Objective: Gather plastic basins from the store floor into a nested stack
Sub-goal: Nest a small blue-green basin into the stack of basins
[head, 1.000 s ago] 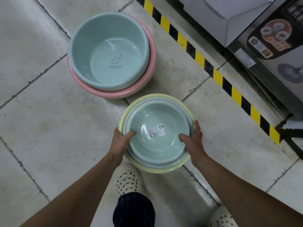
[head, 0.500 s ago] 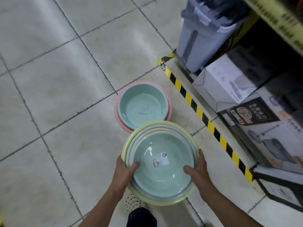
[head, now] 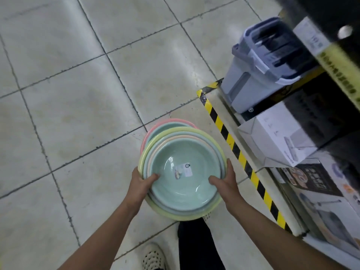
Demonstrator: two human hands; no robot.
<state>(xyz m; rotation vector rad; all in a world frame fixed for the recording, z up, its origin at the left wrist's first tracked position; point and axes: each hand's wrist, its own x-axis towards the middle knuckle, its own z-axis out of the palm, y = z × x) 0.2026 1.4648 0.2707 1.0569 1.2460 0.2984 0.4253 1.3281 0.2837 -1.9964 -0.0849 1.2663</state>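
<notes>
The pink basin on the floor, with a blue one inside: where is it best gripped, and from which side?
Probably by its rim, from above, at the left and right sides. The pink basin sits upright, so the rim's lip takes fingers beneath. Its near side is hidden by the stack that the left hand and right hand hold.

One view is given, taken from the head and turned steeply down to the floor (head: 81,106). The stack of basins (head: 185,189) is seen close below, shelves (head: 337,65) at right.
</notes>
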